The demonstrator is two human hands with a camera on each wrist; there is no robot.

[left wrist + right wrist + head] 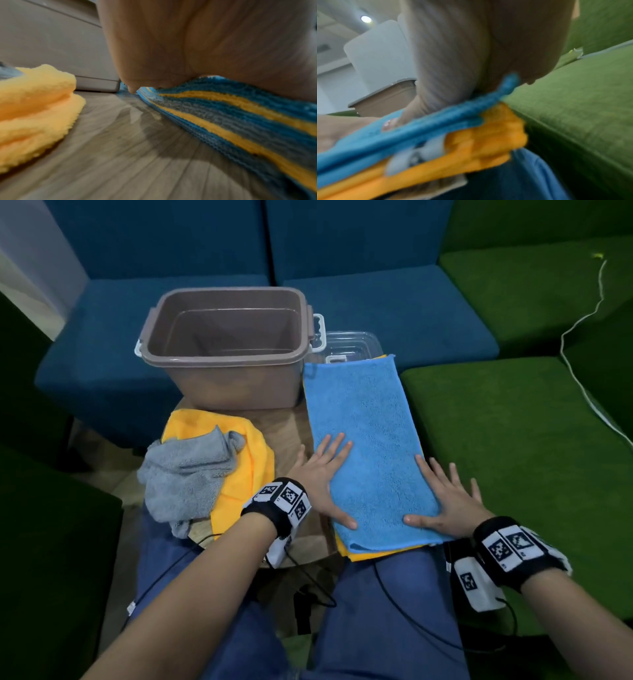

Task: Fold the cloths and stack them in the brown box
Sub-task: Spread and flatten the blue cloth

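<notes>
- The brown plastic box (226, 337) stands at the far left of the small wooden surface (294, 426), open-topped with nothing visible inside; its stiff walls look wide enough to take a folded cloth laid flat.
- The long blue microfibre cloth (363, 440) lies on the right, folded into a strip running from near the box toward the person's lap, on top of a stack of more cloths whose yellow, grey and blue edges (240, 121) show beneath it. It is soft, light and limp, so it will likely sag unless carried from both ends or folded shorter first.
- A crumpled yellow cloth (253, 460) sits near left on the surface, with a rumpled grey cloth (185, 474) on top of it; both are unfolded.
- The left hand (322, 474) lies flat, fingers spread, on the near left edge of the blue cloth.
- The right hand (445, 501) lies flat, fingers spread, on its near right edge, partly past the cloth.
- My judgement: pinch the two near corners and bring them to the far end; the nap should grip, not slide.
</notes>
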